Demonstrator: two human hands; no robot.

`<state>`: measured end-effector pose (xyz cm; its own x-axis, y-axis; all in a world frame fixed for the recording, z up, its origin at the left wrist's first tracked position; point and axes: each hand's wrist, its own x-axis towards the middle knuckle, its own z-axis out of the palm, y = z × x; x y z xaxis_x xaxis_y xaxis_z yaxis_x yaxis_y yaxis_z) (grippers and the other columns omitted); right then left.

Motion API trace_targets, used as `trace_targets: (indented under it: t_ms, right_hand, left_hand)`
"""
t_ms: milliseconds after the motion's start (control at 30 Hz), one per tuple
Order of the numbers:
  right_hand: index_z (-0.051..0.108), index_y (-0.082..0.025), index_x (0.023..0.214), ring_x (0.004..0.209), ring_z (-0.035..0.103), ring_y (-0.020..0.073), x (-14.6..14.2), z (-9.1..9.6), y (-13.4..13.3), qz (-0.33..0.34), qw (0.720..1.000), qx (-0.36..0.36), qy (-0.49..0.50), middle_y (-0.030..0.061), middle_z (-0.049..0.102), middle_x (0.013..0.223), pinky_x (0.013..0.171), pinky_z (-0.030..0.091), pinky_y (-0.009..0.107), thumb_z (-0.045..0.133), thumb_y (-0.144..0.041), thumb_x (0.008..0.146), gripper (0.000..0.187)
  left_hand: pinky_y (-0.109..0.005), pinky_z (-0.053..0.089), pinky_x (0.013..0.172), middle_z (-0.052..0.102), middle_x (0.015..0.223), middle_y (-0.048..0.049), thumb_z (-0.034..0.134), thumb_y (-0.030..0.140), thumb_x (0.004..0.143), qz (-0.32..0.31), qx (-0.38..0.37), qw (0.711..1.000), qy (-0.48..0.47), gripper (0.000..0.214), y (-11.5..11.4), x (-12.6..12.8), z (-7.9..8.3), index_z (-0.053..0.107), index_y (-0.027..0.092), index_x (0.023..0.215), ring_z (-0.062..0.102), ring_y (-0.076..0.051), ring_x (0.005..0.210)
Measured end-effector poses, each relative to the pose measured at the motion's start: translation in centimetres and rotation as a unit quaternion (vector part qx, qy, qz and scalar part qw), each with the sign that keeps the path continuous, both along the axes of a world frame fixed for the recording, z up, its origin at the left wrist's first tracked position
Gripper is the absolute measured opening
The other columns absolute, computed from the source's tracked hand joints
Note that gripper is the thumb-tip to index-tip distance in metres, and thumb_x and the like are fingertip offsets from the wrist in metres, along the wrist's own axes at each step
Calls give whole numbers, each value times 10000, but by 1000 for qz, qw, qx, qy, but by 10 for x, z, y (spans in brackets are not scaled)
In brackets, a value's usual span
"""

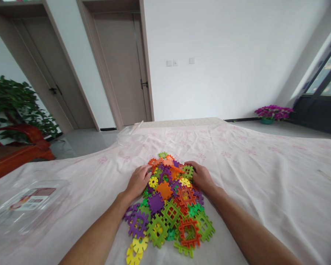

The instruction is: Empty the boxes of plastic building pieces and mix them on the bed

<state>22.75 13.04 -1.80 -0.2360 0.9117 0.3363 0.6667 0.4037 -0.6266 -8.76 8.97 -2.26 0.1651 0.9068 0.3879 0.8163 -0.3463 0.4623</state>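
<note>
A heap of plastic building pieces (165, 191) lies on the cloth between my two hands. Square notched tiles in purple, orange, red and green make up most of it, with yellow and green slotted discs among them. My left hand (139, 180) rests against the heap's far left side, fingers stretched loosely along it. Against the far right side lies my right hand (202, 176), curved beside a green window-like tile (188, 172). Its fingertips are partly hidden. Neither hand appears to grip a piece. Two yellow discs (134, 254) lie at the near left edge of the heap.
A pale, flower-patterned cloth (267, 184) covers the surface. To the left is a clear plastic box (30, 206) with a label; another clear plastic container (131, 138) stands near the far left edge. A wooden armchair (22, 147) is beyond the left side.
</note>
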Motion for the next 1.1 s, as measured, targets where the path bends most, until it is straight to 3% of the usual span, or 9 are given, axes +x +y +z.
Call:
trace_targets:
  t_ms: [733, 1100]
  right_hand:
    - [668, -253, 1137, 992, 662, 212, -1, 1, 1, 0, 1000, -2, -12, 18, 731, 1075, 860, 474, 289, 465, -95, 733, 479]
    - [669, -247, 1126, 964, 665, 202, -2, 1, -2, 21, 999, 27, 29, 14, 732, 1056, 861, 488, 302, 458, -90, 723, 481]
  left_hand:
    - [-418, 398, 1068, 631, 1257, -77, 427, 300, 953, 0, 6, 1000, 21, 340, 0, 1, 0, 592, 197, 1231, 550, -227, 1185]
    - [-428, 399, 1072, 619, 1283, -74, 425, 297, 953, -13, 4, 1000, 16, 345, -3, 2, 3, 592, 209, 1242, 547, -224, 1196]
